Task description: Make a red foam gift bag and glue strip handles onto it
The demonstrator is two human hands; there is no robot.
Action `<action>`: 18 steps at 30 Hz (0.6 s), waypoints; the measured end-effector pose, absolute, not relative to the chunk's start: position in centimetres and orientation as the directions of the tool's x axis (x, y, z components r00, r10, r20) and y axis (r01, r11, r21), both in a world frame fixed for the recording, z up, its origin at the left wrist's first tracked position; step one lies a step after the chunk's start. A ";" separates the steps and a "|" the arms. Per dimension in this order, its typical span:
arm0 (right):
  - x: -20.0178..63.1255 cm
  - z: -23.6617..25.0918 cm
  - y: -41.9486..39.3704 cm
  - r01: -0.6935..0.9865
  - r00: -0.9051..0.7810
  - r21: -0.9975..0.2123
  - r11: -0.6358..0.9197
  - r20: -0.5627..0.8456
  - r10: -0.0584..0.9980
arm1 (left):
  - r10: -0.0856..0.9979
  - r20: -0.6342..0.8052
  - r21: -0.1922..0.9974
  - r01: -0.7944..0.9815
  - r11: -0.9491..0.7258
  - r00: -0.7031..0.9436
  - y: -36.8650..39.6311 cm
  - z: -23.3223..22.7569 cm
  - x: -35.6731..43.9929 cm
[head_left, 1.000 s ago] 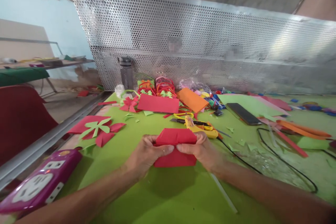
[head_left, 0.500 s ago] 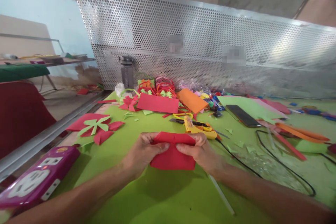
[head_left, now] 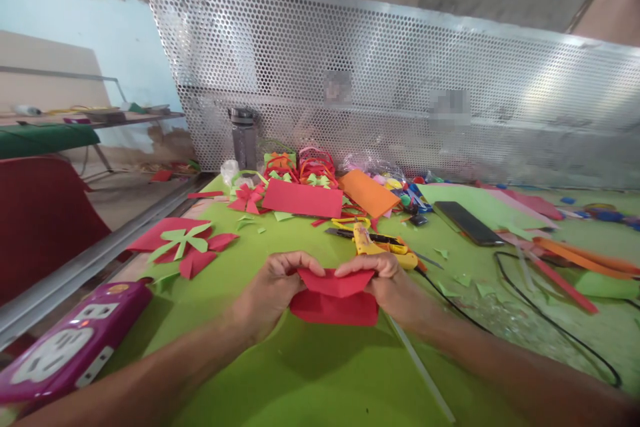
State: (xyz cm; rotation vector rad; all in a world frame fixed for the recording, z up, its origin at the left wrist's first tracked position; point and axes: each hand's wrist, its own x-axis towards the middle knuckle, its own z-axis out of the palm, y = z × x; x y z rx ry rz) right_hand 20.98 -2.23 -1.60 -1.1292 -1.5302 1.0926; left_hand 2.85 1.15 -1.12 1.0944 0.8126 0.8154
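Note:
A folded red paper sheet [head_left: 334,299] is held just above the green table [head_left: 310,380], near its front middle. My left hand [head_left: 273,290] pinches the sheet's left side, fingers curled over the top fold. My right hand [head_left: 385,283] grips the right side the same way. The top flap is folded down toward me into a point. A yellow glue gun [head_left: 380,248] lies just behind my right hand.
A purple power strip [head_left: 70,347] sits at the front left. Red and green paper cutouts [head_left: 183,243] lie on the left. Red paper [head_left: 301,199], orange paper [head_left: 367,191], a phone [head_left: 469,223] and a black cord [head_left: 550,310] lie further back and right, before a perforated metal panel [head_left: 400,80].
Both hands have folded the sheet's top edge down toward me, so the red shape is now flatter and its flap pointed. The view shifted slightly.

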 end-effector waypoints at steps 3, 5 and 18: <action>21.1 -1.6 -2.3 0.204 -0.180 -0.941 0.271 0.236 0.955 | 0.882 -0.135 0.959 -0.166 0.232 0.452 0.8 -1.1 3.0; 21.3 -1.6 -2.4 0.236 -0.200 -0.915 0.327 0.284 0.938 | 0.886 -0.107 0.964 -0.170 0.203 0.452 0.7 -1.2 3.1; 22.1 -0.2 -2.7 0.330 -0.410 -0.770 0.546 0.404 0.818 | 0.872 -0.025 0.978 -0.167 0.122 0.489 0.4 -1.3 3.0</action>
